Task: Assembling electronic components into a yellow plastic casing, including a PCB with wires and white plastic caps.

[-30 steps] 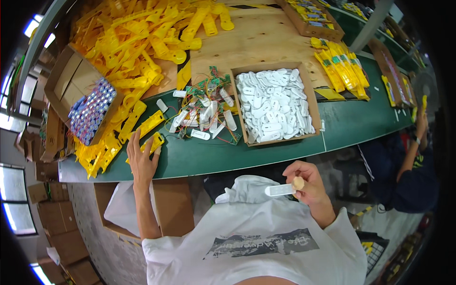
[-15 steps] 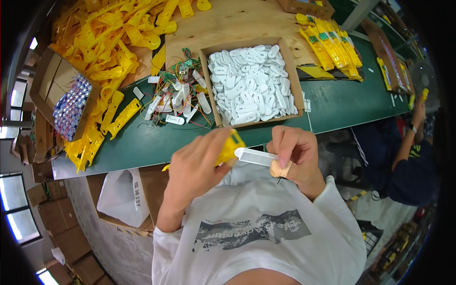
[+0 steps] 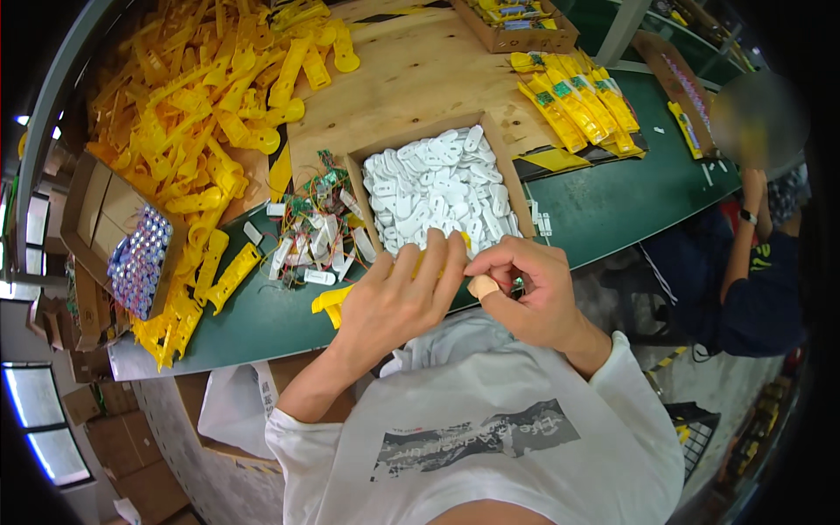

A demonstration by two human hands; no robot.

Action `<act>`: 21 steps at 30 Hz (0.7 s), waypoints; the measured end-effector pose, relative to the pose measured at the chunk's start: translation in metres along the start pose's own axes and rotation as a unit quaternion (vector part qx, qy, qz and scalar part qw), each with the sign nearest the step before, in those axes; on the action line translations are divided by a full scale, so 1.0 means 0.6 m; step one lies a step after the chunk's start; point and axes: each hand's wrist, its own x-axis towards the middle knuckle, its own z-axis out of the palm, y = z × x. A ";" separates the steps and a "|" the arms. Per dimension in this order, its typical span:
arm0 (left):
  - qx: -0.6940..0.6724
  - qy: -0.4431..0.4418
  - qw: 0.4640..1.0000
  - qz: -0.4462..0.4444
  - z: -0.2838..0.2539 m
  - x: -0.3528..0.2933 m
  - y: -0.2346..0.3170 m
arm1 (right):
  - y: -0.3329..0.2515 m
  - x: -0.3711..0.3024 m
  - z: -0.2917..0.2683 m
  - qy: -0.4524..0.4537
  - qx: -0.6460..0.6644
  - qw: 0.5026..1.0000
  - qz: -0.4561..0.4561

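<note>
My left hand (image 3: 398, 293) is closed around a yellow plastic casing (image 3: 331, 304). One end of the casing sticks out to the left of the hand, and my fingers cover most of it. Right against its fingertips is my right hand (image 3: 535, 297), pinched closed, with a tan bandage (image 3: 482, 287) on the thumb. A bit of a small green circuit board (image 3: 518, 283) shows under the right fingers. The white strip cannot be seen between the hands.
A carton of white plastic covers (image 3: 437, 188) stands just beyond my hands. Left of it lie wired circuit boards (image 3: 319, 232), a heap of yellow casings (image 3: 188, 114) and a box of batteries (image 3: 144, 262). Filled yellow casings (image 3: 569, 101) lie far right; another person's arm (image 3: 744, 232) is at right.
My hands have come together, and the right has moved left to the yellow casing. The white strip that the right hand held out is now hidden. The view has shifted slightly.
</note>
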 end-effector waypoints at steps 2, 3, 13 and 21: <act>-0.003 -0.004 1.000 -0.023 -0.001 0.005 -0.006 | 0.009 0.001 -0.001 0.014 0.014 1.000 0.004; -0.008 -0.009 0.999 -0.046 -0.002 0.009 -0.011 | 0.012 0.003 -0.001 0.027 0.027 0.999 0.011; -0.039 -0.052 0.997 -0.032 0.001 0.001 -0.013 | 0.050 0.019 0.009 0.050 -0.228 0.946 -0.224; -0.087 -0.013 0.991 -0.099 0.017 -0.003 -0.015 | 0.075 0.021 0.012 0.089 -0.063 0.987 -0.117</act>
